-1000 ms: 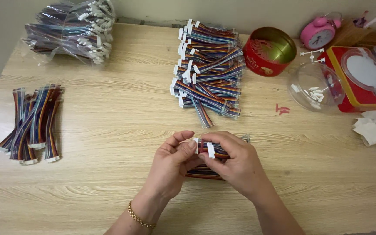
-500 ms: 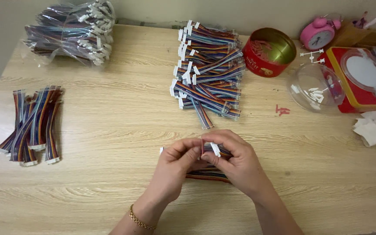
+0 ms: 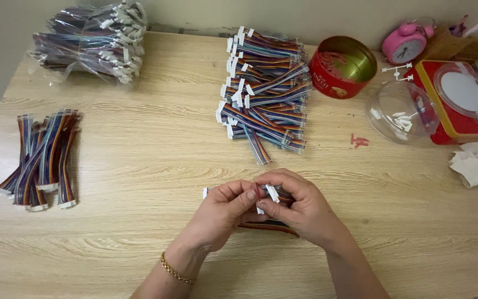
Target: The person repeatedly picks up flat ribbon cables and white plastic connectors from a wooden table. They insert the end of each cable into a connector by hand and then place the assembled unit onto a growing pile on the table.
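A: Entry, head view. Fingers first?

B: Left hand point(image 3: 222, 213) thumb and forefinger pinched narrow on a small red piece at the top of a rainbow ribbon cable bundle point(image 3: 269, 224). Right hand point(image 3: 300, 207) fingers curled close around the same bundle, thumb against a white connector point(image 3: 272, 192). Both hands closed on it, fingertips nearly touching each other.

A: Position of the bundle?

B: Held just above the wooden table point(image 3: 139, 166), near the front edge, centre. Most of it hidden by the hands; coloured wires show below the right palm, and one white end pokes out left of the left thumb.

A: Wrist detail?

B: Gold chain bracelet point(image 3: 175, 271) on the left wrist.

A: Surroundings, moving outward?

B: Directly behind the hands, a tall stack of cable bundles point(image 3: 266, 94) with white connectors facing left. Far left, a loose group of cables point(image 3: 42, 158) lying roughly front to back. Back left corner, bagged cables point(image 3: 92, 41) in clear plastic. Right of the stack, an open red round tin point(image 3: 343, 66). Beside it a clear plastic bowl point(image 3: 402, 111) with small white parts inside. A few tiny red pieces point(image 3: 359, 140) lie on the table, just in front of the bowl. Back right, a pink alarm clock point(image 3: 405, 44) and a red box point(image 3: 463, 105). Crumpled white tissue point(image 3: 477, 163) at the right edge.
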